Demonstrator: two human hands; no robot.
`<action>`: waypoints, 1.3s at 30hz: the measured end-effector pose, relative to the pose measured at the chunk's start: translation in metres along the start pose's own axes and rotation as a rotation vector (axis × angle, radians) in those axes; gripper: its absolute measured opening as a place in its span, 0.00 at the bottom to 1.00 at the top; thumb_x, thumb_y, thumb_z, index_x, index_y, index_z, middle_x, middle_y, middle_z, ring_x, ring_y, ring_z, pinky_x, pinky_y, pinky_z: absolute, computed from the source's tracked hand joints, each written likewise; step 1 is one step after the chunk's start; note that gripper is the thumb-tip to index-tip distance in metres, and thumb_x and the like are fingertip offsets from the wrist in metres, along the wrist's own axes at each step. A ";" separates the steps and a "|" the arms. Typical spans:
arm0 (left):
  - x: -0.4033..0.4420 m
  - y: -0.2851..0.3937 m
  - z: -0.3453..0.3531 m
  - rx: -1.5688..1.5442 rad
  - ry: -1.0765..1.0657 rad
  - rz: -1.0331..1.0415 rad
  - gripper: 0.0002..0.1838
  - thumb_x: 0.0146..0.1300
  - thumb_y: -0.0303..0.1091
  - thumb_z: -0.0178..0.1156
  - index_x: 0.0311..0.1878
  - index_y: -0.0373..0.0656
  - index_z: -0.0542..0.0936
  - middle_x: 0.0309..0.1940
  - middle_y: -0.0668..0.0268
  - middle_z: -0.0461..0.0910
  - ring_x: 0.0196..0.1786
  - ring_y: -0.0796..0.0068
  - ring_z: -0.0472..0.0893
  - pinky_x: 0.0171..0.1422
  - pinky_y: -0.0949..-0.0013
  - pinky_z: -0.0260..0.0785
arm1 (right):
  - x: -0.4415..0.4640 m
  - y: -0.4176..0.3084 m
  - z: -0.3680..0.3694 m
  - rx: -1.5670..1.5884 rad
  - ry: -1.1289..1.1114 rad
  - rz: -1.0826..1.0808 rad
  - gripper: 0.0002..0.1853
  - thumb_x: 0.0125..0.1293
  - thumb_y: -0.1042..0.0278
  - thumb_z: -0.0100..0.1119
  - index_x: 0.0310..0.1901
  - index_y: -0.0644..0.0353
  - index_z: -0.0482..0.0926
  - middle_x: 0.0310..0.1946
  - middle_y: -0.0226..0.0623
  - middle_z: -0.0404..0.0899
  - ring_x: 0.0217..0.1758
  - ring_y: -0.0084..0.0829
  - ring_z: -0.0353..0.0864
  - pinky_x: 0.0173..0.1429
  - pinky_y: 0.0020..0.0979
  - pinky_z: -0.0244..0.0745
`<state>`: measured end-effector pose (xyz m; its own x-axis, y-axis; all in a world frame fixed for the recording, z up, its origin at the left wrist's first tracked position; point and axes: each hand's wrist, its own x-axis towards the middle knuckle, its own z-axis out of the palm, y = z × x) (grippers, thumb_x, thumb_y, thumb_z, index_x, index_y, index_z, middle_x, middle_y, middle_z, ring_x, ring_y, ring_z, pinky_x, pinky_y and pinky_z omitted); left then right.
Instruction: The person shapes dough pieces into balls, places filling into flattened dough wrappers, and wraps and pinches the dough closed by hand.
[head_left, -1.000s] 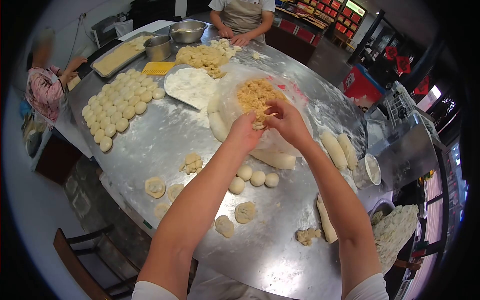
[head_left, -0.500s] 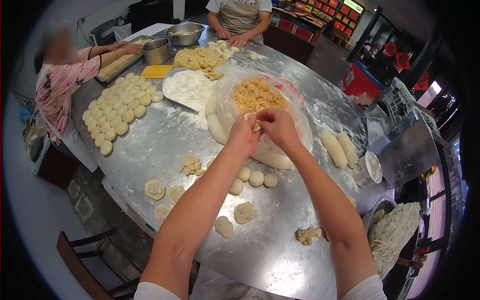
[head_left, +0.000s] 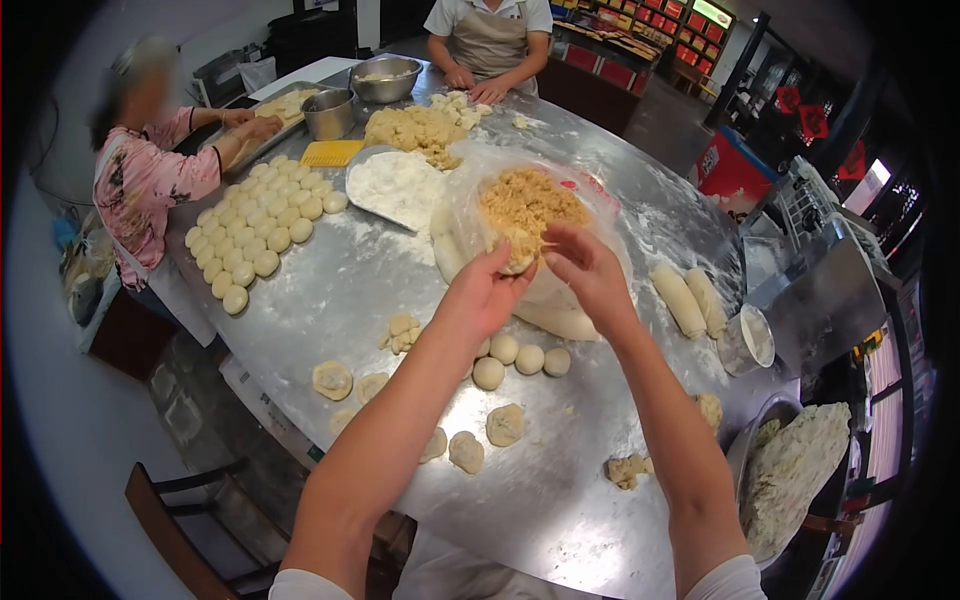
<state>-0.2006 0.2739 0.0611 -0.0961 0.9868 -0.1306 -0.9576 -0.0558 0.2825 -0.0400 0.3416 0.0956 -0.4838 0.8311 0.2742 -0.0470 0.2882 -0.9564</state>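
Cupped in my left hand [head_left: 484,294] is a piece of dough [head_left: 519,258], seen partly behind my fingers; whether filling is in it I cannot make out. My right hand [head_left: 588,272] is just to its right, fingers curved and apart, with nothing visible in them. Beyond both hands lies crumbly tan filling [head_left: 530,205] in a clear plastic bag [head_left: 478,172], with a big pale dough mass [head_left: 550,318] under or around it. Below my wrists are several smooth dough balls [head_left: 503,348]. Closer to me rest filled dough rounds [head_left: 505,425], some with filling showing.
Rows of pale buns [head_left: 262,225], a flour scoop tray [head_left: 395,188] and a yellow scraper [head_left: 331,153] are on the left. Two dough rolls [head_left: 678,300] and a metal container [head_left: 746,340] lie right. Two people work across the metal table [head_left: 590,480]; a chair [head_left: 180,530] stands lower left.
My right hand has drawn back from the dough and its fingers have spread. The left still holds the dough, now tilted more palm up. The whole view has shifted slightly.
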 end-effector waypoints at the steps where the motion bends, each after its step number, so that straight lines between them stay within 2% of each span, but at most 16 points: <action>1: -0.007 -0.001 0.005 0.012 -0.001 -0.002 0.22 0.79 0.31 0.56 0.71 0.38 0.67 0.66 0.57 0.74 0.68 0.62 0.75 0.76 0.57 0.70 | -0.007 -0.008 0.001 -0.092 0.004 -0.017 0.16 0.67 0.74 0.68 0.57 0.62 0.85 0.49 0.33 0.84 0.45 0.24 0.80 0.52 0.29 0.78; 3: -0.023 -0.007 0.009 0.028 0.003 -0.008 0.21 0.79 0.32 0.56 0.70 0.37 0.67 0.65 0.57 0.74 0.68 0.63 0.75 0.77 0.57 0.70 | -0.026 -0.017 0.005 -0.279 0.009 -0.043 0.15 0.70 0.72 0.68 0.56 0.63 0.85 0.51 0.33 0.84 0.45 0.23 0.81 0.52 0.29 0.78; 7: -0.042 -0.022 0.004 0.075 -0.024 0.000 0.21 0.79 0.30 0.56 0.70 0.37 0.67 0.64 0.57 0.74 0.68 0.64 0.75 0.78 0.56 0.69 | -0.046 -0.011 0.019 -0.169 0.101 -0.102 0.09 0.68 0.76 0.69 0.48 0.64 0.86 0.42 0.30 0.81 0.41 0.22 0.80 0.47 0.26 0.78; 8: -0.045 -0.026 0.004 0.096 -0.019 0.018 0.20 0.79 0.30 0.56 0.70 0.38 0.67 0.64 0.58 0.74 0.67 0.64 0.75 0.78 0.56 0.69 | -0.050 -0.009 0.022 -0.208 0.130 -0.145 0.07 0.66 0.79 0.69 0.45 0.64 0.86 0.38 0.32 0.79 0.38 0.23 0.80 0.44 0.26 0.77; 11: -0.046 -0.032 0.004 0.130 0.009 0.064 0.20 0.79 0.29 0.56 0.70 0.38 0.68 0.63 0.58 0.75 0.67 0.64 0.76 0.78 0.55 0.69 | -0.054 -0.013 0.027 -0.448 0.106 -0.258 0.06 0.66 0.79 0.67 0.44 0.63 0.85 0.38 0.36 0.79 0.37 0.30 0.82 0.43 0.29 0.78; 14: -0.040 -0.034 -0.007 0.137 0.002 0.076 0.19 0.79 0.28 0.55 0.69 0.38 0.69 0.63 0.58 0.75 0.66 0.65 0.76 0.77 0.54 0.69 | -0.052 -0.019 0.030 -0.566 0.088 -0.325 0.05 0.66 0.77 0.66 0.43 0.62 0.84 0.37 0.42 0.80 0.38 0.40 0.83 0.43 0.35 0.79; 17: -0.040 -0.038 -0.009 0.188 0.026 0.089 0.19 0.79 0.27 0.54 0.69 0.38 0.69 0.62 0.58 0.76 0.66 0.64 0.77 0.75 0.55 0.72 | -0.053 -0.030 0.025 -0.766 0.006 -0.381 0.05 0.65 0.74 0.65 0.42 0.60 0.84 0.37 0.44 0.81 0.41 0.46 0.84 0.44 0.40 0.79; 21: -0.036 -0.034 -0.003 0.193 0.038 0.090 0.19 0.78 0.25 0.54 0.69 0.38 0.70 0.62 0.57 0.77 0.64 0.64 0.79 0.71 0.56 0.76 | -0.051 -0.038 0.027 -0.812 0.016 -0.438 0.05 0.63 0.74 0.66 0.40 0.60 0.84 0.34 0.42 0.81 0.37 0.47 0.84 0.41 0.42 0.79; 25: -0.032 -0.030 -0.005 0.213 0.109 0.101 0.18 0.76 0.22 0.54 0.67 0.37 0.70 0.62 0.56 0.77 0.63 0.62 0.80 0.71 0.56 0.77 | -0.042 -0.028 0.032 -0.681 0.072 -0.400 0.05 0.64 0.77 0.65 0.41 0.62 0.84 0.32 0.41 0.84 0.32 0.37 0.87 0.38 0.35 0.81; 28: -0.036 -0.022 -0.013 0.103 0.063 0.093 0.18 0.76 0.22 0.54 0.66 0.37 0.70 0.61 0.55 0.77 0.63 0.59 0.80 0.70 0.56 0.77 | -0.027 -0.024 0.028 -0.460 0.177 -0.219 0.04 0.66 0.78 0.65 0.42 0.64 0.84 0.31 0.38 0.85 0.32 0.25 0.85 0.38 0.28 0.80; 31: -0.046 -0.015 -0.014 0.112 0.106 0.064 0.18 0.77 0.23 0.55 0.67 0.37 0.69 0.62 0.54 0.77 0.63 0.58 0.80 0.69 0.55 0.78 | -0.004 -0.032 0.021 -0.380 0.314 -0.305 0.04 0.68 0.77 0.65 0.42 0.66 0.83 0.31 0.35 0.84 0.32 0.19 0.83 0.37 0.25 0.78; 32: -0.049 -0.013 -0.014 0.128 0.098 0.058 0.18 0.76 0.24 0.56 0.67 0.38 0.70 0.61 0.55 0.77 0.62 0.59 0.80 0.69 0.55 0.78 | 0.002 -0.032 0.017 -0.428 0.296 -0.262 0.08 0.69 0.76 0.64 0.47 0.65 0.84 0.36 0.37 0.86 0.37 0.22 0.85 0.44 0.26 0.80; 34: -0.057 -0.012 -0.012 0.162 0.077 0.036 0.19 0.76 0.26 0.59 0.66 0.39 0.71 0.58 0.57 0.78 0.60 0.60 0.81 0.68 0.56 0.77 | 0.015 0.010 -0.003 -0.775 0.193 -0.371 0.12 0.68 0.76 0.64 0.52 0.64 0.83 0.41 0.38 0.88 0.43 0.27 0.87 0.51 0.29 0.81; 35: -0.060 -0.013 -0.007 0.181 0.096 0.015 0.19 0.76 0.26 0.59 0.66 0.39 0.71 0.59 0.57 0.78 0.61 0.60 0.80 0.69 0.57 0.76 | 0.022 0.023 -0.012 -0.949 0.141 -0.431 0.14 0.68 0.76 0.64 0.54 0.64 0.83 0.44 0.39 0.88 0.46 0.29 0.87 0.55 0.31 0.81; 38: -0.078 -0.008 -0.003 0.215 0.128 0.001 0.19 0.77 0.27 0.58 0.67 0.38 0.71 0.62 0.56 0.78 0.63 0.63 0.80 0.72 0.59 0.74 | -0.001 -0.028 -0.006 -0.621 0.197 -0.393 0.20 0.66 0.74 0.67 0.61 0.63 0.81 0.53 0.41 0.87 0.58 0.35 0.85 0.65 0.37 0.77; 39: -0.085 -0.011 -0.008 0.227 0.120 -0.001 0.18 0.77 0.28 0.58 0.66 0.38 0.71 0.62 0.57 0.79 0.63 0.64 0.80 0.72 0.60 0.74 | -0.020 -0.044 -0.002 -0.555 0.110 -0.281 0.22 0.66 0.72 0.68 0.62 0.62 0.80 0.54 0.41 0.86 0.60 0.36 0.85 0.66 0.38 0.77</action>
<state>-0.1842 0.1896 0.0614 -0.1398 0.9609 -0.2390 -0.8737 -0.0060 0.4865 -0.0268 0.3132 0.1322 -0.4246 0.7232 0.5446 0.3158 0.6821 -0.6596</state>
